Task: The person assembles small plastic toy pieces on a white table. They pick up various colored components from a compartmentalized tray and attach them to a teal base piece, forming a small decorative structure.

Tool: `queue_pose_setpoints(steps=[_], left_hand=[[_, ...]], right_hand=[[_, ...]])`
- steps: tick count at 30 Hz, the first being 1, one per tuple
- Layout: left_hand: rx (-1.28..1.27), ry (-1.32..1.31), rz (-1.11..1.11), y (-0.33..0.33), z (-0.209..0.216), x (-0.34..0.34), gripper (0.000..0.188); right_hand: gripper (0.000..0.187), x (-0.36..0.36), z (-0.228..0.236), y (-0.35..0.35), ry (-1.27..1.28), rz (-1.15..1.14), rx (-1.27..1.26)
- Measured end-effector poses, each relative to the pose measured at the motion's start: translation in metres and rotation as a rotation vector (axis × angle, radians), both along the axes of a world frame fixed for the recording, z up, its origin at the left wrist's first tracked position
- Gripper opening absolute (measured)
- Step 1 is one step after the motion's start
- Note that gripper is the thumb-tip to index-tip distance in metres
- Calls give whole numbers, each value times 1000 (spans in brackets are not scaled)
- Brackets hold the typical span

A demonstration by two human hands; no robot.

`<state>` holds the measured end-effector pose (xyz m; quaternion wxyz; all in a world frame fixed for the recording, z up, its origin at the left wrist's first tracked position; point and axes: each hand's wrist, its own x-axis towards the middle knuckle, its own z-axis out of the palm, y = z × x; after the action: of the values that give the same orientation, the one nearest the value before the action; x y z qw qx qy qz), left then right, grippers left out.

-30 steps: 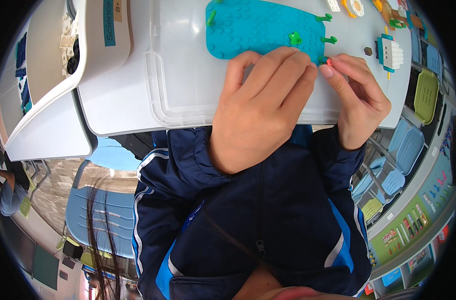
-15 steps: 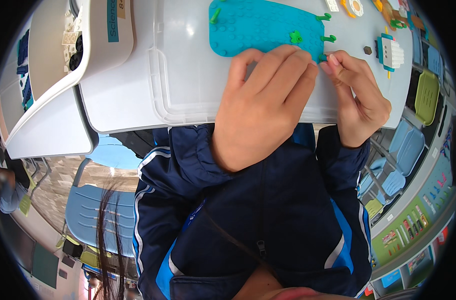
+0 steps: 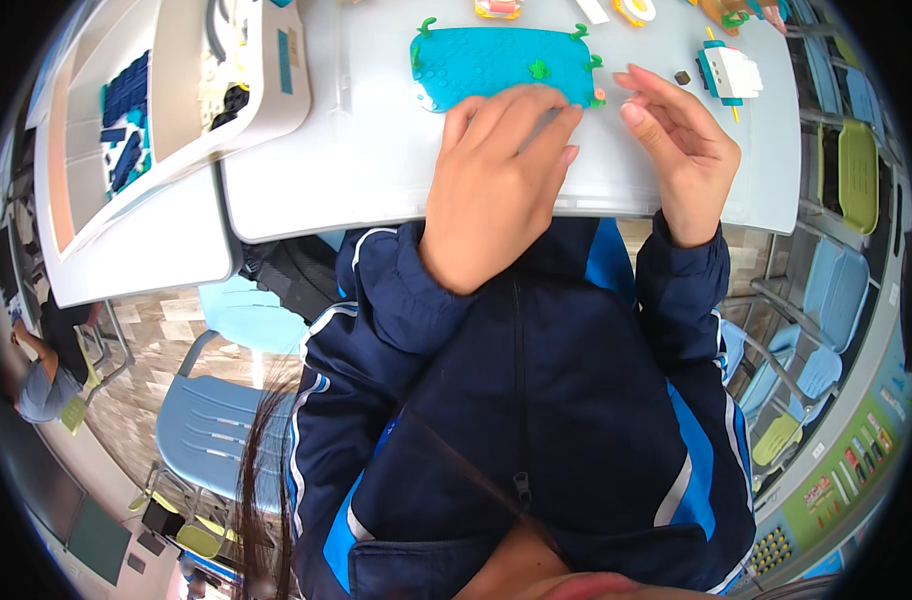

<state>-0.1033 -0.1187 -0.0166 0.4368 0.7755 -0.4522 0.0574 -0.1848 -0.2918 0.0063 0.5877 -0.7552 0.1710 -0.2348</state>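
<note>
- Teal studded baseplate (image 3: 491, 65) lay near the white table's (image 3: 276, 200) near edge, long side facing the person.
- Left hand (image 3: 496, 170) covered the plate's near edge, fingers bent; couldn't tell whether it pinched anything.
- Right hand (image 3: 686, 145) hung just right of the plate, thumb and fingertips spread moderately, nothing between.
- Small pink piece (image 3: 599, 95) sat at the plate's near-right corner; green leaf piece (image 3: 539, 69) stood inboard of the right edge.
- White brick assembly (image 3: 731, 74), teal ends, yellow rods: by the table's right edge.
- Small dark piece (image 3: 683, 77) lay just left of it.
</note>
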Motion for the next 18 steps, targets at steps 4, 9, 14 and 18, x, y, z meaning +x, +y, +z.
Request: queue_pose_setpoints(steps=[4, 9, 14, 18], left_hand=[[-139, -15, 4, -1, 0, -3, 29], [-379, 75, 106, 24, 25, -9, 21], [-464, 187, 275, 68, 33, -8, 19], [-464, 243, 350, 96, 43, -8, 21]], right_hand=[[25, -17, 0, 11, -87, -216, -49], [21, -51, 5, 13, -211, -368, -109], [18, -92, 11, -7, -284, -505, -80], [17, -117, 15, -23, -299, -576, -82]])
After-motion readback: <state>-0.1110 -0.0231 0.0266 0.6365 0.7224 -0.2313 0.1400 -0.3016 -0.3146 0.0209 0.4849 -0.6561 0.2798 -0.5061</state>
